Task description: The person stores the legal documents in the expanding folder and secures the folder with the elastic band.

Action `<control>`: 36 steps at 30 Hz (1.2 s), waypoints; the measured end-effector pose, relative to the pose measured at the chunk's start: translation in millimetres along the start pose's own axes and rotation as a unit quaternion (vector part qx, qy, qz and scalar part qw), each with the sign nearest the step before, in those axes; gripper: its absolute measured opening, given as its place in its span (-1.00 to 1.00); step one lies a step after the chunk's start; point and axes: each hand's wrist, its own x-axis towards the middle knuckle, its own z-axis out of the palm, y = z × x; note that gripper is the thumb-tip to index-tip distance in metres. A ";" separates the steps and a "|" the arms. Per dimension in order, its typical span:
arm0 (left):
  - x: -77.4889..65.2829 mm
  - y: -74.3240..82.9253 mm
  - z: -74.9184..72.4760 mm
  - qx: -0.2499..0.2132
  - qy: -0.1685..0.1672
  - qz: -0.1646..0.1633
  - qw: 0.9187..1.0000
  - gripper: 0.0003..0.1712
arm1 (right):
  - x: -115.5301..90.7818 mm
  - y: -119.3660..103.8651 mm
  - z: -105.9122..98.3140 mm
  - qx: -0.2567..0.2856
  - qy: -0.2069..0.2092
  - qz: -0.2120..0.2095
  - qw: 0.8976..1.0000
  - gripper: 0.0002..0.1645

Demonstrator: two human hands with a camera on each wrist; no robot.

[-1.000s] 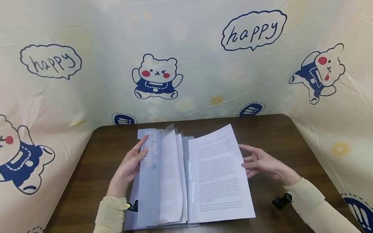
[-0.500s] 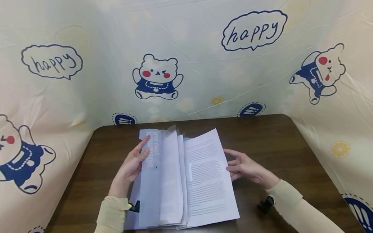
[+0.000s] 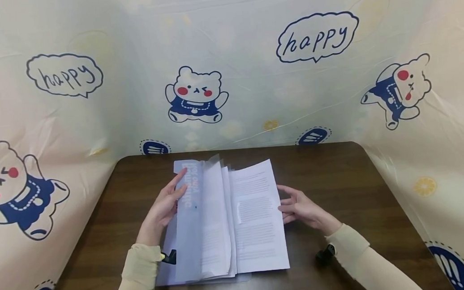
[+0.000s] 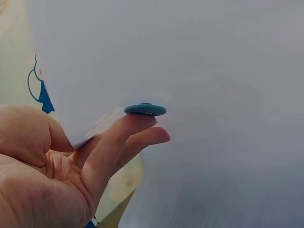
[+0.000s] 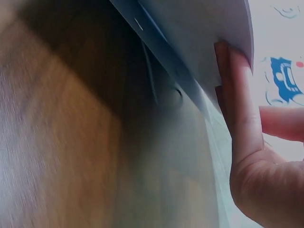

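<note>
A translucent bluish document folder lies on the table, its lettered flap standing at the left and several sheets inside. My left hand grips the flap's left edge, thumb on the near side. In the left wrist view, a teal round button on the folder sits right at the fingertips of that hand. My right hand pinches printed papers by their right edge. Their left part is hidden behind the folder's inner sheets. In the right wrist view, fingers lie behind the paper, with the thumb on its other side.
The dark wooden table extends around the folder on every side. A patterned cloth with bears and "happy" bubbles encloses the back and both sides. A small black camera is worn at the right wrist.
My right hand has moved left with the printed papers, so they overlap the folder more. Their lower edge has risen slightly since half a second ago. The left hand keeps its grip, almost still.
</note>
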 end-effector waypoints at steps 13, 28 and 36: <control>1.8 0.3 12.3 -0.016 0.010 0.003 1.000 -0.28 | 28.9 8.4 58.0 0.012 0.005 -0.003 1.000 -0.07; 0.5 0.2 21.6 -0.026 0.010 0.014 1.000 -0.27 | 46.7 21.6 91.4 0.045 0.006 -0.012 0.999 -0.06; 3.8 -2.2 26.9 -0.035 0.006 0.019 0.999 -0.28 | 56.0 28.6 104.2 0.065 0.021 -0.011 0.998 0.05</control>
